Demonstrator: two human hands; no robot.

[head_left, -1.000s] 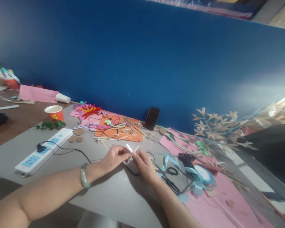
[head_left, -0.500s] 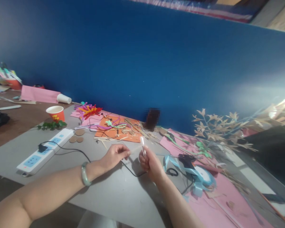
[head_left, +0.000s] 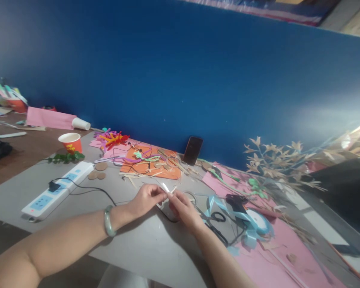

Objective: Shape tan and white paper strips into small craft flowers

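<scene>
My left hand (head_left: 151,197), with a pale green bangle on its wrist, is closed in a pinch on a thin pale strip (head_left: 174,189) that shows only in part. Against its fingertips, my right hand (head_left: 181,207) grips a slim white stick (head_left: 165,187), tilted up to the left. Both hands meet just above the grey table mat (head_left: 132,248). Black-handled scissors (head_left: 218,217) lie to the right of my right wrist. A black cable (head_left: 109,196) runs behind my left hand.
At left sit a white power strip (head_left: 58,192), a red paper cup (head_left: 70,142) and round wooden discs (head_left: 96,175). An orange sheet (head_left: 165,173) holds scraps. A phone (head_left: 193,151) leans on the blue wall (head_left: 168,80). Blue ribbon (head_left: 255,221) and pink paper (head_left: 273,264) lie right.
My right hand has moved left and my left hand slightly right, so their fingertips now meet. The white stick has tipped leftward. The scissors by my right wrist show more fully.
</scene>
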